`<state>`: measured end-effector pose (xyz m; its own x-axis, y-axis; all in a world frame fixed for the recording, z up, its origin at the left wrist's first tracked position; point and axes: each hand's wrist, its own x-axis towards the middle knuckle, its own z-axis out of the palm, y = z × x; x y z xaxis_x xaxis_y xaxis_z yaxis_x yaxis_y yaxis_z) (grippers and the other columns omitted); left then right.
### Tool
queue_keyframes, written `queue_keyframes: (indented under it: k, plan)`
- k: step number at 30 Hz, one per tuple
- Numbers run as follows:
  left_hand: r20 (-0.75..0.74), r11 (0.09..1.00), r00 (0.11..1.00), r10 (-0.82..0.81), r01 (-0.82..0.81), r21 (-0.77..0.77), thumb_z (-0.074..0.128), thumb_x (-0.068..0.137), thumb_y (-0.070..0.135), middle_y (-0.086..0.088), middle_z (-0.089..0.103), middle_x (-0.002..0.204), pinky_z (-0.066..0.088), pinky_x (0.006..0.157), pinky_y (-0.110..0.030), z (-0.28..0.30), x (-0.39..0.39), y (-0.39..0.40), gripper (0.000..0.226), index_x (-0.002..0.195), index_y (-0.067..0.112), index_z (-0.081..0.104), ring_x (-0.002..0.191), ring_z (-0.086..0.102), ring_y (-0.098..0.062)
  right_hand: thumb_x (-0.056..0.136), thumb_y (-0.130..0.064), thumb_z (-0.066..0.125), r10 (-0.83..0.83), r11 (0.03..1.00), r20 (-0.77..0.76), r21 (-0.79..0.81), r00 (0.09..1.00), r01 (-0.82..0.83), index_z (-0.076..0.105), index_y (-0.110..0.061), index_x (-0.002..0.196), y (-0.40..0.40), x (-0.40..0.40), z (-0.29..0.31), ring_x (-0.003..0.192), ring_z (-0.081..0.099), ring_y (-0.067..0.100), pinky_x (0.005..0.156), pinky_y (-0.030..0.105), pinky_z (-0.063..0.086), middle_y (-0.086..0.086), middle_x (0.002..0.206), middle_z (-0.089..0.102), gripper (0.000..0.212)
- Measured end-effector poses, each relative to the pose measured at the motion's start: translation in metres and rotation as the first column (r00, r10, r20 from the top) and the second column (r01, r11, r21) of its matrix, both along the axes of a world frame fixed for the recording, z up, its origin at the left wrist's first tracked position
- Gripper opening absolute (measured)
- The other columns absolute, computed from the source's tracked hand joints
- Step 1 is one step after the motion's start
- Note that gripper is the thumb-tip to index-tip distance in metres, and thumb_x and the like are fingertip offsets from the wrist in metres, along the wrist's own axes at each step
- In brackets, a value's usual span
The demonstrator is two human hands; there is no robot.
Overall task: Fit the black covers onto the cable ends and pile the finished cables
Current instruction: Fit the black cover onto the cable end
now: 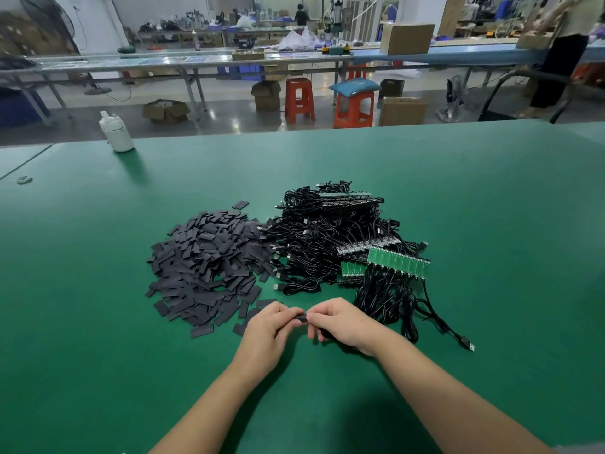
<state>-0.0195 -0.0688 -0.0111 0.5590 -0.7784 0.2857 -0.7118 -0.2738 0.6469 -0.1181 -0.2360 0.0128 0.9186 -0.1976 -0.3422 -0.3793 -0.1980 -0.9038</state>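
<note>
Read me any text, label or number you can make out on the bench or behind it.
None can be read.
Green circuit boards on the cable pile: any print is too small to read.
White bottle: no label shows.
Cardboard box on the far bench: plain on its visible faces.
Black cover between left hand and right hand: no marking seen.

Covers (206,270), cables (330,244) beyond hands (304,326)
</note>
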Motion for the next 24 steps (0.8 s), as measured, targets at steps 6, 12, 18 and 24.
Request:
queue_keyframes:
  k: [6,12,18,24]
  plan:
    - [-0.083,1.0,0.996,0.013,-0.012,0.013,0.069,0.091,0.022,0.015,0.064,0.092,0.043,0.08,-0.01,0.0,0.003,0.0,0.022,0.111,0.03,0.073,0.09,0.059,-0.001,0.105,-0.019,0.049,0.014,0.999,0.014,0.047,1.0,-0.014,0.07,-0.013,0.094,0.003,-0.002,-0.004,0.067,0.062,0.01,0.07,0.026,0.053,0.001,0.081,0.074,0.025]
    - [-0.533,0.962,0.824,0.195,-0.266,-0.059,0.067,0.091,0.008,0.006,0.065,0.067,0.048,0.058,-0.016,-0.003,-0.004,-0.009,0.025,0.106,0.027,0.068,0.054,0.059,-0.007,0.104,-0.015,0.052,-0.157,0.966,0.022,0.209,0.987,0.149,0.069,0.003,0.112,0.013,0.003,-0.01,0.078,0.067,0.017,0.077,0.028,0.056,0.016,0.096,0.074,0.026]
    - [-0.445,0.959,0.862,0.241,-0.282,-0.027,0.061,0.096,0.018,0.016,0.064,0.058,0.038,0.05,-0.01,-0.008,-0.005,-0.009,0.026,0.113,0.039,0.064,0.046,0.05,0.0,0.104,-0.015,0.053,-0.19,0.946,0.014,0.27,0.982,0.179,0.07,-0.003,0.109,0.015,0.003,-0.015,0.077,0.07,0.018,0.08,0.03,0.058,0.012,0.09,0.073,0.022]
    - [-0.466,0.96,0.851,0.241,-0.279,-0.013,0.055,0.1,0.024,0.002,0.066,0.058,0.037,0.05,-0.013,-0.014,-0.004,-0.007,0.027,0.114,0.048,0.057,0.045,0.048,-0.001,0.101,-0.013,0.058,-0.201,0.925,0.025,0.333,0.979,0.181,0.072,-0.013,0.102,0.016,0.003,-0.016,0.082,0.074,0.019,0.079,0.031,0.06,0.009,0.087,0.077,0.014]
